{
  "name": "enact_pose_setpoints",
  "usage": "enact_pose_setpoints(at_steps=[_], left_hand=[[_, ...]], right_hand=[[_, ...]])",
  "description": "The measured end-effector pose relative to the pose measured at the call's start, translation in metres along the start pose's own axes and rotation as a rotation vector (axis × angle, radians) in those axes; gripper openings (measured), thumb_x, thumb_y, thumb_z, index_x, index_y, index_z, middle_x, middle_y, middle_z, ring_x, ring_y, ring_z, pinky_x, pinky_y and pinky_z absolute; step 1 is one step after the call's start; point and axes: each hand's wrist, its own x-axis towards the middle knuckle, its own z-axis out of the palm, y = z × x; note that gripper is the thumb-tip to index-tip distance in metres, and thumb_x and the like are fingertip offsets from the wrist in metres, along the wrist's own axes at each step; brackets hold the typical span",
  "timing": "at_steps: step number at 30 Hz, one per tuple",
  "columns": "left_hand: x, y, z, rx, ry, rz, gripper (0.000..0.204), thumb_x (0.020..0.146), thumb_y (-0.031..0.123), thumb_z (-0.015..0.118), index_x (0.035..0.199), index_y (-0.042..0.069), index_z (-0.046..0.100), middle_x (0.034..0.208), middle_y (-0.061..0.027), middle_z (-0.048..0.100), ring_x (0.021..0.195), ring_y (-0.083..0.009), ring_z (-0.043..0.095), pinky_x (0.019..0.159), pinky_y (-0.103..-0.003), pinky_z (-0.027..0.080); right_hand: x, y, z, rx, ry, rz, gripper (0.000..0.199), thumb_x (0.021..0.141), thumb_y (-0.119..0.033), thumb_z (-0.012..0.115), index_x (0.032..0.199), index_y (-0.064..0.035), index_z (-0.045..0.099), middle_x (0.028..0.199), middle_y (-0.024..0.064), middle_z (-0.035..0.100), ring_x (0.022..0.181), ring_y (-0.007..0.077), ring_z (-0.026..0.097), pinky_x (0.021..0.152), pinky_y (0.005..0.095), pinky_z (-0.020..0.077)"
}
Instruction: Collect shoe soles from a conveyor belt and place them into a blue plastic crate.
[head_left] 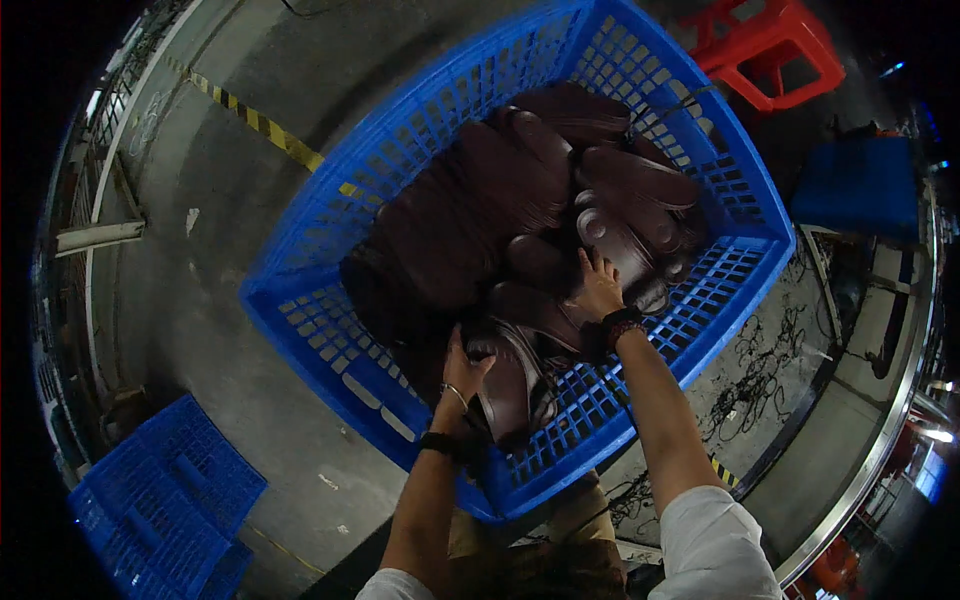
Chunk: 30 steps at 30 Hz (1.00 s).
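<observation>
Dark brown shoe soles (480, 190) fill much of a large blue plastic crate (700, 360), some packed in rows and others lying loose. Near the crate's front edge, my left hand (459, 378) grips the end of a small bundle of soles (503, 391), its thumb on top and its fingers along the left side. Farther right, my right hand (600, 288) rests with spread fingers on soles (612, 246) near the right wall. Its thumb reaches over a neighbouring sole (535, 307). The undersides of the bundles are hidden.
A red plastic stool (785, 62) stands beyond the crate's far right corner. More blue crates (165, 490) sit on the floor at lower left. Yellow-black tape (262, 125) crosses the floor. Dark scraps (765, 375) lie to the right, beside a blue-topped object (862, 185).
</observation>
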Motion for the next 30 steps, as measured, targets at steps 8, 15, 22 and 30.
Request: enact_pose_setpoints(at_steps=[8,15,22,30], left_hand=[[0.063,0.036,0.008,0.808,-0.532,-0.162,0.096,0.051,0.043,0.075,0.128,0.003,0.034,0.13,-0.0197,0.035,0.12,-0.0314,0.034,0.102,-0.036,0.026],[0.059,0.047,-0.025,0.987,-0.748,-0.202,0.09,0.054,0.044,0.074,0.128,0.01,0.035,0.128,-0.0176,0.038,0.119,-0.0335,0.034,0.101,-0.038,0.027],[0.025,0.028,-0.04,0.787,-0.537,-0.098,0.076,0.063,0.035,0.072,0.126,0.011,0.038,0.126,-0.0169,0.04,0.116,-0.0336,0.038,0.097,-0.038,0.033],[0.046,0.046,-0.021,0.749,-0.643,0.012,0.073,0.069,0.028,0.068,0.13,0.014,0.031,0.127,-0.0171,0.04,0.116,-0.0341,0.038,0.097,-0.037,0.033]], right_hand=[[-0.063,-0.038,0.029,0.189,-0.198,-0.077,0.104,0.058,-0.04,0.074,0.138,-0.0171,0.01,0.142,0.0158,0.007,0.125,0.0399,0.02,0.097,0.0577,0.0218],[-0.061,-0.03,0.042,0.157,0.083,0.219,0.103,0.058,-0.032,0.075,0.138,-0.0199,0.012,0.142,0.0156,0.009,0.125,0.0404,0.019,0.097,0.0549,0.0262],[-0.043,0.039,0.022,0.045,0.058,0.329,0.078,0.07,-0.036,0.064,0.132,-0.0077,0.028,0.138,0.0168,0.022,0.122,0.0362,0.027,0.095,0.0475,0.0316],[-0.057,-0.056,0.068,-0.495,-0.078,-0.656,0.047,0.081,-0.017,0.047,0.126,-0.0092,0.04,0.134,0.011,0.033,0.124,0.0265,0.028,0.105,0.043,0.0165]])
